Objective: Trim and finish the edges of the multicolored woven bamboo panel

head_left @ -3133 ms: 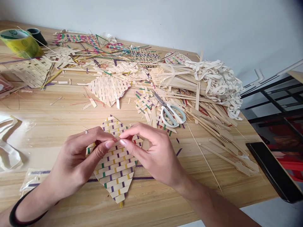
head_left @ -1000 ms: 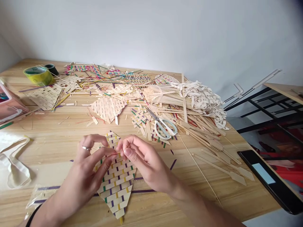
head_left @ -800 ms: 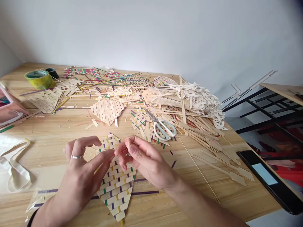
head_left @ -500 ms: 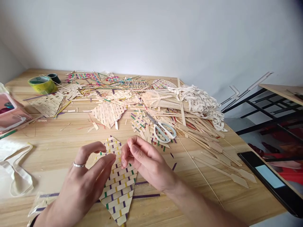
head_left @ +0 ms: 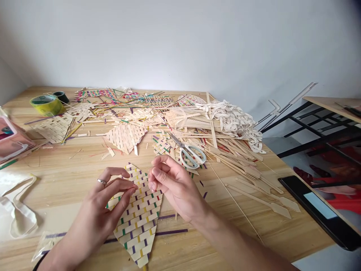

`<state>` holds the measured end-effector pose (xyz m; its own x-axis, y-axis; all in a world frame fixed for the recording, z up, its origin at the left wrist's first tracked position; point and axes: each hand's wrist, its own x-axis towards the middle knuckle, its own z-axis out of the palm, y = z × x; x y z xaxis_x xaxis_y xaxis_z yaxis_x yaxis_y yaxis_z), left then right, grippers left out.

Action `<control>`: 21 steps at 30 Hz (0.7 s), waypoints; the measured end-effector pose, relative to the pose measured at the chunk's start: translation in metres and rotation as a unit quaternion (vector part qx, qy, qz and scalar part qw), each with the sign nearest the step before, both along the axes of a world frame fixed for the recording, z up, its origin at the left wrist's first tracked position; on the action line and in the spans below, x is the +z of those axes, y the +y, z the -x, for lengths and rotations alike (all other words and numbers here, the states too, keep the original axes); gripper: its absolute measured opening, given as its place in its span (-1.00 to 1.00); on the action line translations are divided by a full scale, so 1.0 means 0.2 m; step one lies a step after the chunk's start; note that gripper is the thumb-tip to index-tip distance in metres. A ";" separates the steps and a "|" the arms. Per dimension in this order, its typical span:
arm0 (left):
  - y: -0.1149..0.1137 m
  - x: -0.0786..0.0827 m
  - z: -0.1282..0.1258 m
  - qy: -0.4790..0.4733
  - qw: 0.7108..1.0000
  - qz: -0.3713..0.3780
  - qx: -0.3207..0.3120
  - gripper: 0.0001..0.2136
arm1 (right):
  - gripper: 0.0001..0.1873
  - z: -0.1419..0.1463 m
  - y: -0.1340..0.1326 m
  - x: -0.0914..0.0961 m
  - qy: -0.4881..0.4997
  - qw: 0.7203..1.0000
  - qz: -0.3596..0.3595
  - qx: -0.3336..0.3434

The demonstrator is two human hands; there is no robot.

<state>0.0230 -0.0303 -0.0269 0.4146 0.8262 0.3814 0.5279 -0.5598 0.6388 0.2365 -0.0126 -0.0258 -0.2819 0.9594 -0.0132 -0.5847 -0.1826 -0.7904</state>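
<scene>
A woven panel (head_left: 141, 222) of pale strips with purple, yellow and green ones lies on the table in front of me. Over its left upper part hovers my left hand (head_left: 109, 199), a ring on one finger, thumb and fingertips pinched together. My right hand (head_left: 172, 186) is closed too, its thumb against the bent index finger just to the right. Whatever the two pinches hold is too fine to make out. Purple strips (head_left: 172, 232) lie beneath the panel and stick out on both sides.
White-handled scissors (head_left: 193, 156) lie beyond my right hand. Pale woven pieces (head_left: 125, 137), loose strips and a bundle of white cord (head_left: 231, 120) fill the back. Yellow tape (head_left: 47, 105) stands at the left, a phone (head_left: 318, 210) at the right edge, wooden paddle-shaped sticks (head_left: 265, 201) beside it.
My left fingers have closed from a looser curl into a pinch. My right hand has shifted slightly up. The whole view has shifted a little.
</scene>
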 end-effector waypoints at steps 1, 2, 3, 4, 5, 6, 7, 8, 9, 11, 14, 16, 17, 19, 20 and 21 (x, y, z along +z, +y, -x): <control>0.00 0.00 0.00 -0.011 1.000 0.020 -0.002 -0.85 | -0.80 -0.01 0.01 0.00 0.006 1.000 0.008 -0.005; 0.01 0.00 0.00 -0.022 0.999 0.036 -0.003 -0.86 | -0.79 -0.01 0.01 0.01 0.013 1.000 0.015 -0.009; 0.01 0.00 0.00 -0.032 0.998 0.051 -0.003 -0.86 | -0.77 -0.02 0.02 0.01 0.019 1.000 0.021 -0.012; 0.01 0.00 -0.01 -0.043 0.997 0.063 -0.002 -0.86 | -0.76 -0.02 0.03 0.01 0.025 0.999 0.024 -0.013; 0.01 0.00 -0.01 -0.056 0.996 0.076 -0.001 -0.86 | -0.74 -0.03 0.03 0.02 0.028 0.999 0.025 -0.015; 0.01 0.00 0.00 -0.071 0.993 0.092 -0.001 -0.86 | -0.73 -0.03 0.04 0.02 0.030 0.999 0.025 -0.014; 0.02 0.00 0.00 -0.089 0.990 0.109 -0.003 -0.85 | -0.73 -0.04 0.05 0.02 0.030 0.999 0.025 -0.013; 0.02 -0.01 0.00 -0.107 0.986 0.125 -0.007 -0.84 | -0.72 -0.04 0.06 0.03 0.031 0.999 0.023 -0.011; 0.02 -0.01 0.00 -0.125 0.982 0.141 -0.013 -0.84 | -0.72 -0.05 0.07 0.03 0.033 0.999 0.022 -0.010; 0.03 -0.02 0.01 -0.154 0.974 0.165 -0.024 -0.84 | -0.70 -0.06 0.09 0.03 0.040 0.999 0.017 -0.012; 0.05 -0.01 0.02 -0.165 0.968 0.190 -0.024 -0.85 | -0.66 -0.07 0.12 0.03 0.046 0.999 0.006 -0.028; 0.06 0.02 0.03 -0.156 0.966 0.207 -0.022 -0.85 | -0.63 -0.08 0.13 0.04 0.047 0.998 -0.002 -0.041; 0.06 0.04 0.03 -0.149 0.965 0.214 -0.023 -0.83 | -0.62 -0.09 0.14 0.05 0.048 0.998 -0.004 -0.046; 0.06 0.09 0.06 -0.137 0.966 0.220 -0.028 -0.79 | -0.60 -0.10 0.15 0.05 0.047 0.997 -0.007 -0.058; 0.06 0.11 0.08 -0.129 0.967 0.219 -0.028 -0.77 | -0.60 -0.10 0.15 0.06 0.045 0.997 -0.011 -0.067; 0.05 0.12 0.11 -0.121 0.969 0.215 -0.024 -0.75 | -0.60 -0.11 0.16 0.06 0.041 0.996 -0.016 -0.079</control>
